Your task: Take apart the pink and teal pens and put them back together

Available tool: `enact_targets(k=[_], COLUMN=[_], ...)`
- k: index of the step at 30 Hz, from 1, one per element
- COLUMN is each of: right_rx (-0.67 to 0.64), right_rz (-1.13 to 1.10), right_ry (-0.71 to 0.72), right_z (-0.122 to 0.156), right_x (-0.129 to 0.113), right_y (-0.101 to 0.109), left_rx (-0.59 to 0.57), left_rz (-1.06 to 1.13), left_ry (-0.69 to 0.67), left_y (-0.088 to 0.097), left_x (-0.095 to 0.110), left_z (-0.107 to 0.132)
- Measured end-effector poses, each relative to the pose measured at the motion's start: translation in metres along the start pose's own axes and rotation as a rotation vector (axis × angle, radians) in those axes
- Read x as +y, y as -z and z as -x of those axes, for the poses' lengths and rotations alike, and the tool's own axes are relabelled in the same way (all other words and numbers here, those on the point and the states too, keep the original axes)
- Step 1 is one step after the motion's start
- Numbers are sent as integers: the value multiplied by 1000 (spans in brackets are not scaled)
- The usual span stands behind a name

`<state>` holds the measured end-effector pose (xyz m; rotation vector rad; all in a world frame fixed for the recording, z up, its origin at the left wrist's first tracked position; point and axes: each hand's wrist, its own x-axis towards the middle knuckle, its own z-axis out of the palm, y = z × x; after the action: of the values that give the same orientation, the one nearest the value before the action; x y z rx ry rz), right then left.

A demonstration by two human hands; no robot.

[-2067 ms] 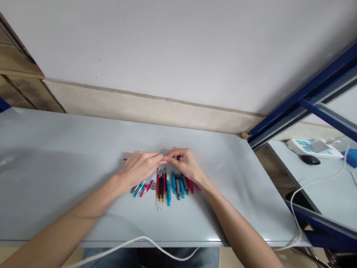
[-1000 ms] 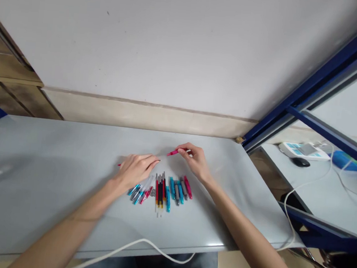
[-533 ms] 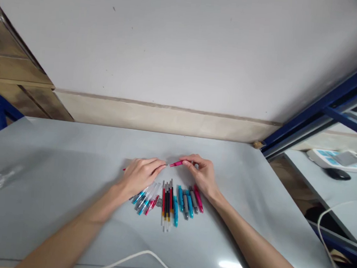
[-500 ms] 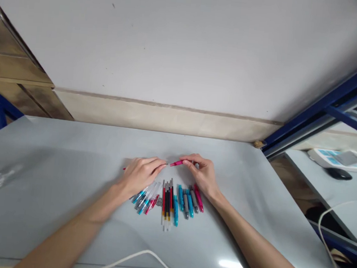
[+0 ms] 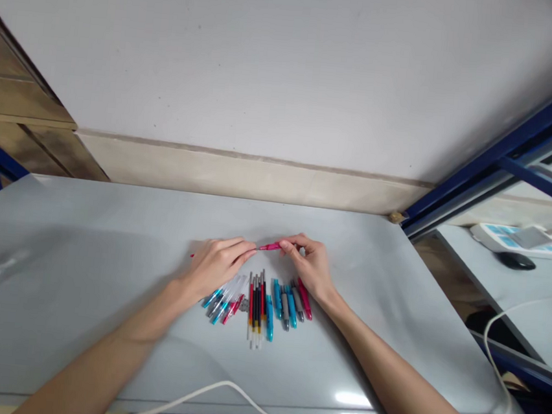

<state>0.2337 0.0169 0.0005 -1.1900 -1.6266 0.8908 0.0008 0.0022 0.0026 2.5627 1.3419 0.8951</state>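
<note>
Pinching the pink barrel (image 5: 270,247) with my right hand (image 5: 310,269) beyond the pens (image 5: 267,300); left hand (image 5: 215,266) clamps a red refill (image 5: 192,255). Looks light, slick: grip midway.

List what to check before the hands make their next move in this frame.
1. Right hand pinches the pink pen piece: ok.
2. Left hand grips a thin red piece, its end poking out past the hand: ok.
3. Tips of the two held pieces touching: cannot tell, too small.
4. Pen parts lie in a row on the table, just near of the hands: ok.
5. White cable at the front edge lies apart from both hands: ok.
</note>
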Motion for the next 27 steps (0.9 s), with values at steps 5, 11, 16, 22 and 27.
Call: enact_targets(k=[5, 11, 16, 22, 27], right_rx=[-45, -160, -92, -25, -56], right_rz=[49, 107, 187, 118, 129], right_ry=[86, 406, 427, 304, 216], right_z=[5, 15, 16, 15, 18], right_x=[-6, -17, -17, -18, -22], right_y=[1, -11, -14, -6, -6], left_rx=[-27, -86, -106, 30, 22], left_rz=[17, -7, 86, -41, -149], left_ry=[-11, -23, -99, -126, -159], left_y=[3, -2, -2, 9, 11], left_x=[4, 15, 21, 13, 6], left_z=[-1, 0, 2, -3, -3])
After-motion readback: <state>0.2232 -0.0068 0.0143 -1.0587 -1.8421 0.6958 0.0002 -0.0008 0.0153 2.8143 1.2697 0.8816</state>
